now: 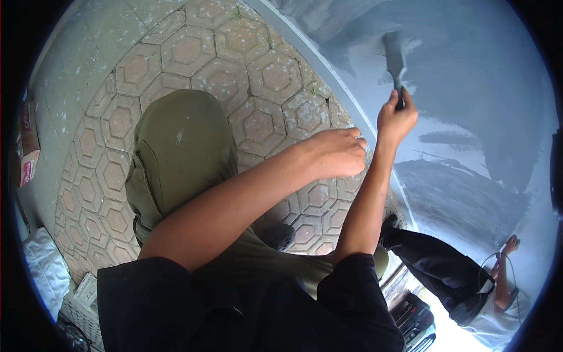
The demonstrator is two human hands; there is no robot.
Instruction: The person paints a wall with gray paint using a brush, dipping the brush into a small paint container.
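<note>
A flat paintbrush [395, 58] with a dark handle is in my right hand [397, 119], which is closed round the handle's lower end. Its bristles point away from me and rest against the wall [469, 117], where grey paint lies in uneven patches and streaks. My left hand [341, 154] is held over the paving, close to the wall's base. The fingers of that hand curl inward, and whatever they may hold is hidden. Both forearms are bare. My bent knee [183, 126], in olive trousers, stands left of the hands.
Hexagon-patterned pavers [258, 126] with paint spots cover the ground. A pale strip [337, 79] runs along the wall's foot. Another person [446, 273] in dark trousers works by the wall at lower right. A box [27, 144] and a white sack [46, 264] lie at far left.
</note>
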